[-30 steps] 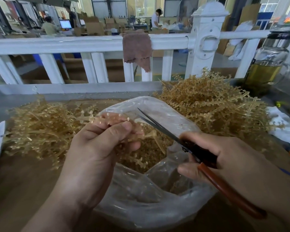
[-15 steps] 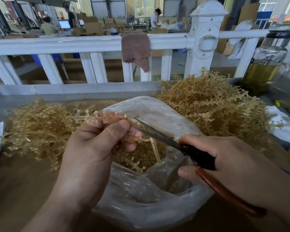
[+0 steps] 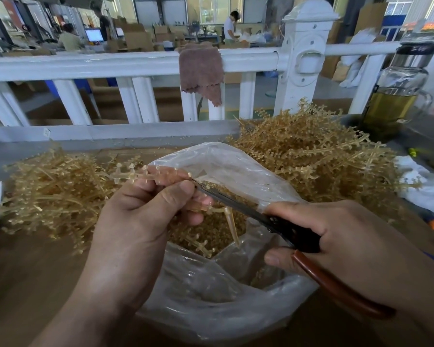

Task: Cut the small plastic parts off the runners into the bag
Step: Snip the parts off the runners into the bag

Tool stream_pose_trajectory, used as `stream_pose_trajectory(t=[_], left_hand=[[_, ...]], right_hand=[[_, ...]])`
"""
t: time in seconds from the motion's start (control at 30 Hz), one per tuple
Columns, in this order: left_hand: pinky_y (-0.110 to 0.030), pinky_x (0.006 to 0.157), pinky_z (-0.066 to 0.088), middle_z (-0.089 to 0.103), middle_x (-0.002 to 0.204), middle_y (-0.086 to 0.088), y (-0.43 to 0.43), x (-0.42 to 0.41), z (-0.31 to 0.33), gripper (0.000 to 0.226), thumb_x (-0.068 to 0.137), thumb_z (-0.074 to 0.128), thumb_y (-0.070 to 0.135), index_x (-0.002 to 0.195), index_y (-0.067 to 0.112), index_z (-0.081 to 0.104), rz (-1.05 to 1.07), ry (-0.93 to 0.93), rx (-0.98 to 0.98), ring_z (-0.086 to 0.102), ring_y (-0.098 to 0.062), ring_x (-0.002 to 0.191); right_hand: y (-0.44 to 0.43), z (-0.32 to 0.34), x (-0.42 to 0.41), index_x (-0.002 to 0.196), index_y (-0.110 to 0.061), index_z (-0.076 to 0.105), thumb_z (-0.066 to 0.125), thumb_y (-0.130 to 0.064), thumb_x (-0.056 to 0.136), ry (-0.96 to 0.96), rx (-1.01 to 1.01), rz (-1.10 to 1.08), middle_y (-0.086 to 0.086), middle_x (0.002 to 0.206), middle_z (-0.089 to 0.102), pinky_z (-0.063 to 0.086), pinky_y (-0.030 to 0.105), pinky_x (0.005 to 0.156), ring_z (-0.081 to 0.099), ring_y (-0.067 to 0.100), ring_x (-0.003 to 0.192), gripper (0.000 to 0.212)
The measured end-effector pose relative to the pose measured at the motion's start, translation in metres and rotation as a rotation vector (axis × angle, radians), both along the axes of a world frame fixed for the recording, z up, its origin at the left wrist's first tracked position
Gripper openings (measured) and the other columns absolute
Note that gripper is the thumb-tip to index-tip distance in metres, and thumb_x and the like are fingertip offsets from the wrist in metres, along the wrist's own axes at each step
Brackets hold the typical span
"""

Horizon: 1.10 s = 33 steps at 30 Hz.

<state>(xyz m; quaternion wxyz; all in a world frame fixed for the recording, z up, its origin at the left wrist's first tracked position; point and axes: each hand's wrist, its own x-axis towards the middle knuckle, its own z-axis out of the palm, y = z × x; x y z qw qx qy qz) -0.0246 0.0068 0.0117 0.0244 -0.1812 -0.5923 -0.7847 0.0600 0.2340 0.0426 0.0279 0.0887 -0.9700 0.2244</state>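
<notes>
Left hand (image 3: 135,221) pinches thin amber plastic runner (image 3: 133,175) above clear plastic bag (image 3: 211,309) at brown tabletop's (image 3: 23,284) near edge. Right hand (image 3: 348,241) grips brown-handled scissors (image 3: 298,236), tips hidden, probably on a part. Runner light, springy, brittle: hold the stem. Tangled runner piles (image 3: 311,156) along far edge, white railing (image 3: 110,63), workshop beyond.

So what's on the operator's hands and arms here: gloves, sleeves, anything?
Nothing worn that shows. The left hand and right hand are bare: no gloves, rings or tape. Same up to the frame edge: no sleeve, watch or wristband in view. Visible nails are short, unpainted.
</notes>
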Motion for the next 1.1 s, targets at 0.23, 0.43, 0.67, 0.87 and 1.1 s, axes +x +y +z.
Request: stream_pose_trajectory(t=[0.23, 0.43, 0.67, 0.87, 1.1], left_hand=[[-0.024, 0.061, 0.056, 0.077, 0.081, -0.014, 0.0004, 0.0007, -0.0001, 0.017, 0.07, 0.076, 0.032, 0.081, 0.018, 0.08, -0.004, -0.012, 0.015, 0.074, -0.022, 0.076], [-0.024, 0.06, 0.056, 0.076, 0.081, -0.014, 0.0004, 0.0002, -0.0012, 0.016, 0.07, 0.077, 0.029, 0.082, 0.019, 0.079, -0.006, -0.018, 0.044, 0.075, -0.022, 0.074], [-0.024, 0.06, 0.056, 0.076, 0.079, -0.014, -0.0006, 0.0005, -0.0017, 0.012, 0.07, 0.08, 0.02, 0.081, 0.018, 0.079, -0.014, -0.024, 0.041, 0.075, -0.023, 0.074], [-0.023, 0.059, 0.056, 0.076, 0.079, -0.013, 0.0013, 0.0009, -0.0011, 0.008, 0.079, 0.072, 0.019, 0.08, 0.016, 0.079, -0.013, -0.042, 0.043, 0.073, -0.02, 0.071], [-0.023, 0.06, 0.056, 0.076, 0.08, -0.015, 0.0021, 0.0014, -0.0005, 0.009, 0.078, 0.072, 0.021, 0.079, 0.015, 0.079, -0.008, -0.065, 0.044, 0.072, -0.021, 0.072]], right_hand=[[0.0022, -0.0012, -0.0002, 0.112, -0.051, 0.055, 0.052, -0.079, 0.074, 0.024, -0.031, 0.014, -0.02, 0.085, 0.067, 0.048, 0.021, 0.075, 0.063, -0.002, 0.074, 0.047], [0.0021, -0.0032, 0.0, 0.113, -0.046, 0.056, 0.051, -0.079, 0.074, 0.047, -0.012, 0.008, -0.02, 0.086, 0.067, 0.048, 0.02, 0.075, 0.063, -0.003, 0.075, 0.051], [0.0034, -0.0036, -0.0003, 0.113, -0.043, 0.057, 0.051, -0.077, 0.076, 0.05, 0.001, 0.008, -0.016, 0.084, 0.068, 0.049, 0.021, 0.073, 0.063, -0.001, 0.072, 0.051], [0.0025, -0.0055, 0.0002, 0.121, -0.044, 0.045, 0.048, -0.08, 0.074, 0.076, -0.011, 0.0, -0.02, 0.097, 0.068, 0.047, 0.02, 0.081, 0.065, -0.002, 0.083, 0.059], [0.0006, -0.0047, -0.0003, 0.127, -0.053, 0.034, 0.046, -0.08, 0.072, 0.082, -0.001, -0.012, -0.021, 0.091, 0.07, 0.051, 0.022, 0.076, 0.065, -0.004, 0.081, 0.063]])
